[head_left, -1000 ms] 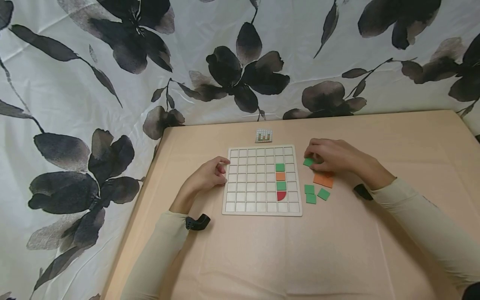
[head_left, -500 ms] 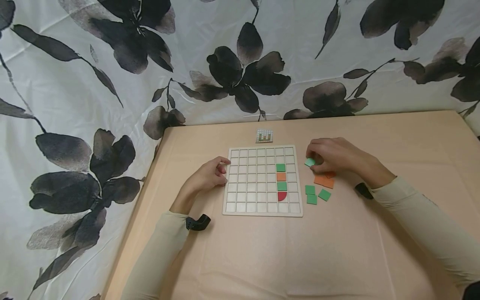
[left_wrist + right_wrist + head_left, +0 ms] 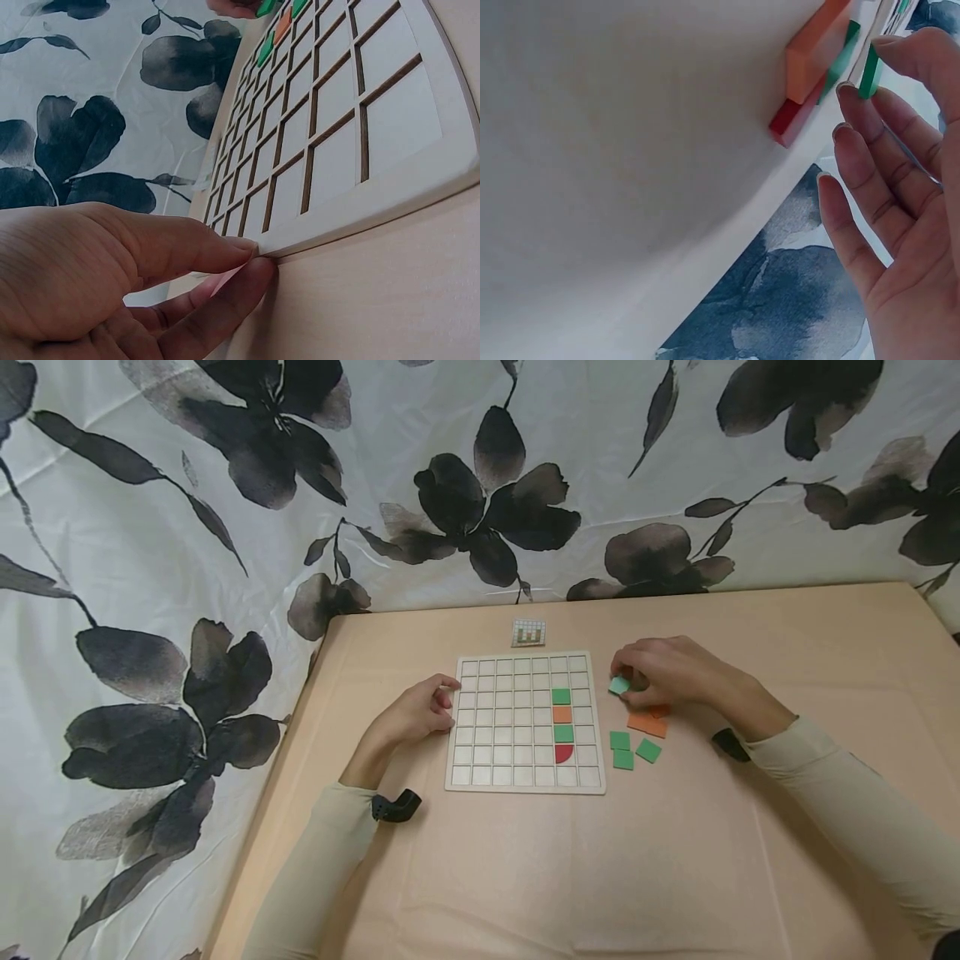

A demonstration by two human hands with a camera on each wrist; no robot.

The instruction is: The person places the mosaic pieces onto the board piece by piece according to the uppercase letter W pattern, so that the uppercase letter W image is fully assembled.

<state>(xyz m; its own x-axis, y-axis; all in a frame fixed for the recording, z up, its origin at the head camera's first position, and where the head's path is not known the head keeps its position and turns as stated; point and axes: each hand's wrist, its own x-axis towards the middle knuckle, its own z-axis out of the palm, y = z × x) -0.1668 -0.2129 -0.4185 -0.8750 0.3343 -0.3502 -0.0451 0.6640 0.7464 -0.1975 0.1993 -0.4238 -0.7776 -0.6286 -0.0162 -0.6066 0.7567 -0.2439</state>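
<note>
A white grid board [image 3: 504, 718] lies on the table. One column holds a green square tile [image 3: 561, 696], an orange tile [image 3: 562, 714], another green tile [image 3: 564, 733] and a red rounded piece [image 3: 564, 753]. My left hand [image 3: 412, 712] pinches the board's left edge; the left wrist view shows thumb and index finger meeting at its rim [image 3: 330, 231]. Right of the board, my right hand [image 3: 671, 672] holds a green square tile [image 3: 618, 685] between thumb and fingers, raised off the table. The right wrist view shows that tile [image 3: 869, 73] edge-on.
Loose green tiles [image 3: 623, 760] and an orange piece [image 3: 647, 724] lie right of the board, under and near the right hand. The right wrist view also shows a red piece [image 3: 795, 120] there. A small card with a grid pattern [image 3: 528, 632] sits behind the board.
The green tile in my right hand has tilted slightly and looks paler. Both hands otherwise stay nearly in place, and the board has not moved.
</note>
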